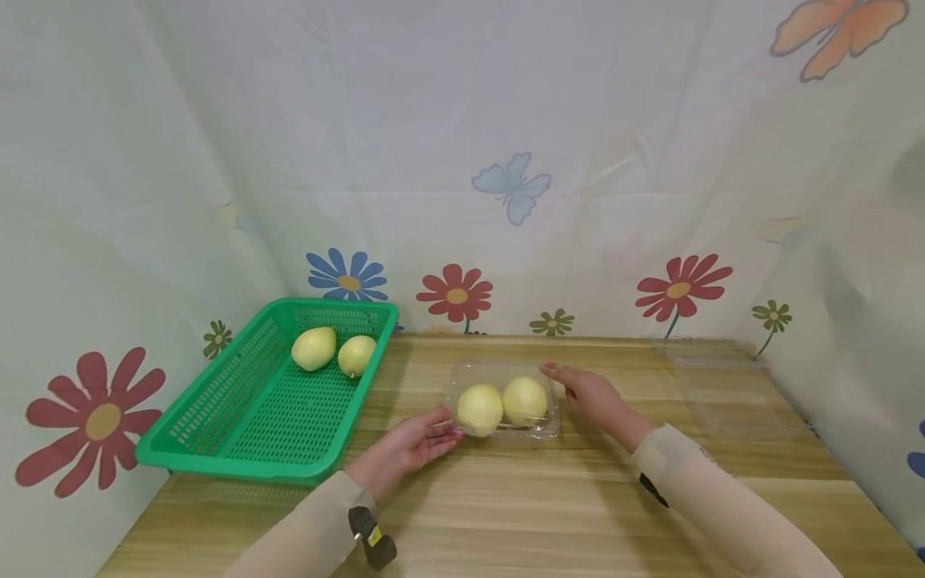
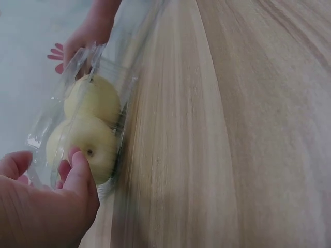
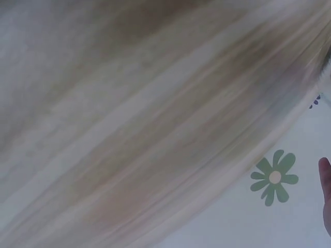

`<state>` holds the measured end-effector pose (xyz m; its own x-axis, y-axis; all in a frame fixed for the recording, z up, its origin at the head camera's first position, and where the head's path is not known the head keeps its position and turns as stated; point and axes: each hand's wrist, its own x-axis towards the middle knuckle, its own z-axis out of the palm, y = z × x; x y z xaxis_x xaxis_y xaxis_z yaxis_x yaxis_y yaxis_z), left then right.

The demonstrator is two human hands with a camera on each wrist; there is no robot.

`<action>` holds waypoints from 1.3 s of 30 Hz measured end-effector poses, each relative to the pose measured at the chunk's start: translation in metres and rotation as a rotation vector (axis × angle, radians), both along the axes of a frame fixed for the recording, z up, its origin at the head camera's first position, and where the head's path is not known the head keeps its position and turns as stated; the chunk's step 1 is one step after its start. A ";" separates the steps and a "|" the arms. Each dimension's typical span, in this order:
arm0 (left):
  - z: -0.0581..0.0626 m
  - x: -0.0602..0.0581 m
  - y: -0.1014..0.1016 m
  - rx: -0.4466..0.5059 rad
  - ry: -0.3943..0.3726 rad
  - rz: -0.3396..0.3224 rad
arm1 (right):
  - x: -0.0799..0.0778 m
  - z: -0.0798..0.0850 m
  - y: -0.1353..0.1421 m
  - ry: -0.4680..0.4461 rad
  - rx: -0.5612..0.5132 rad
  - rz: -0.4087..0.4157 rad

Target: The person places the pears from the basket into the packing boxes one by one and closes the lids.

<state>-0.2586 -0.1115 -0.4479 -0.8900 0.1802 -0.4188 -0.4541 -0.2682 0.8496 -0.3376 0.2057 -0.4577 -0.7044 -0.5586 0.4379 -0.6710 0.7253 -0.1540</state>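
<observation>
Probably light for its size, the clear plastic box [image 1: 555, 421] sits on the table [image 1: 506, 514] between the two hands, its weight coming mostly from the two pale yellow fruits [image 1: 525, 401] inside. Its thin, glossy walls should flex and crackle under a hard squeeze and may slip under smooth fingertips, so the folded rim and stiffer corners look the best places to take hold. The left hand [image 1: 408, 449] is curled at the near left corner, thumb and fingers pinching the edge from either side; the right hand [image 1: 596, 397] reaches the far right corner, though whether its fingers close on the rim I cannot tell. Round, firm-looking and smooth-skinned, the fruits could roll if the box tips, and would likely bruise if knocked. Stiffer by the look of it, the green basket [image 1: 231, 469] has slotted sides and a perforated floor, and holds two more fruits [image 1: 314, 348]. The table shows a streaky wood grain.
</observation>
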 end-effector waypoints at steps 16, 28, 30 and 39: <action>-0.010 -0.004 0.005 -0.038 0.033 0.098 | 0.002 -0.003 -0.001 -0.014 -0.023 -0.001; -0.006 -0.004 0.004 -0.188 0.130 0.051 | 0.002 0.000 0.000 -0.023 -0.024 -0.015; -0.004 -0.002 0.005 -0.252 0.165 0.054 | 0.002 -0.001 0.000 -0.024 -0.023 -0.020; 0.003 -0.008 0.010 -0.908 0.639 0.037 | 0.004 -0.001 -0.002 -0.025 -0.028 -0.016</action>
